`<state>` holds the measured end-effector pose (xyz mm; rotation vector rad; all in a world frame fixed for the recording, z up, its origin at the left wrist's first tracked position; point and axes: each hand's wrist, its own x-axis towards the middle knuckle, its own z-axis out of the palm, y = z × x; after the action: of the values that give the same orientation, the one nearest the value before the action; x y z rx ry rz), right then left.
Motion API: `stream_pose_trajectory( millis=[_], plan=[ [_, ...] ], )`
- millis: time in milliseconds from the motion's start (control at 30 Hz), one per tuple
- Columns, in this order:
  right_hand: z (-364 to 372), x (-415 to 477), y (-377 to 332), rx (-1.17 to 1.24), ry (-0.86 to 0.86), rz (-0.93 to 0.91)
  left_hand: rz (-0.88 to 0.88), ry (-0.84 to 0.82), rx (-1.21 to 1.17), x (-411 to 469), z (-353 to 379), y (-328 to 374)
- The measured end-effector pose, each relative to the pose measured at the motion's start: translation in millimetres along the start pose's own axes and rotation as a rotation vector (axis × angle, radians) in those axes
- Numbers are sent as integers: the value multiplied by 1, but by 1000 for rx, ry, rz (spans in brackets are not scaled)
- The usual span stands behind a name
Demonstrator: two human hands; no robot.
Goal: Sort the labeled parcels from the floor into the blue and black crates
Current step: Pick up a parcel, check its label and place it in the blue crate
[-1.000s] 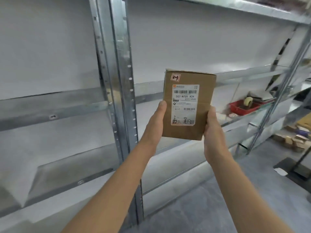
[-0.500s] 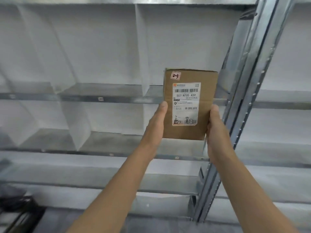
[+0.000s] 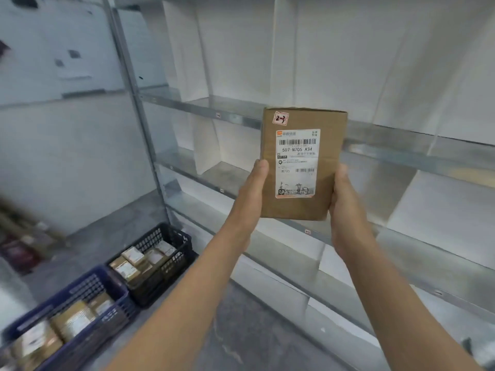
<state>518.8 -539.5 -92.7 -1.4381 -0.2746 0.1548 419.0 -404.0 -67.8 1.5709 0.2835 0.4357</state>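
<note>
I hold a brown cardboard parcel [image 3: 300, 162] upright at chest height, its white shipping label reading "507-N705 A34" facing me, with a small handwritten sticker at its top left. My left hand [image 3: 250, 194] grips its left edge and my right hand [image 3: 345, 207] grips its right edge. On the floor at the lower left stand a black crate [image 3: 171, 253] and, nearer to me, a blue crate [image 3: 88, 293]. Both crates hold several labeled parcels.
A metal shelving unit [image 3: 235, 119] with white dividers fills the right and centre, right behind the parcel. Its upright post [image 3: 134, 103] rises beside the black crate. Grey concrete floor [image 3: 112, 228] lies left of the crates; blurred objects [image 3: 18, 236] lie at the far left.
The view has swung left and down, bringing both crates on the floor into sight. Both hands keep the same grip on the parcel, held centred before me.
</note>
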Motion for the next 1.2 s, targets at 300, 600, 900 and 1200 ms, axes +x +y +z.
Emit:
stream_pose_trajectory(
  millis=[300,600,900,1200],
  plan=[
    [127,61,49,0,-332,84,-92,337,21,31,-94,-36],
    [231,84,102,0,-637,179,-190,639,-24,35,-171,-78],
    [364,61,176,-48,-837,340,-330,852,-100,19,-296,-136],
    [536,27,249,-190,-858,475,-479,901,-170,9,-481,-196]
  ],
)
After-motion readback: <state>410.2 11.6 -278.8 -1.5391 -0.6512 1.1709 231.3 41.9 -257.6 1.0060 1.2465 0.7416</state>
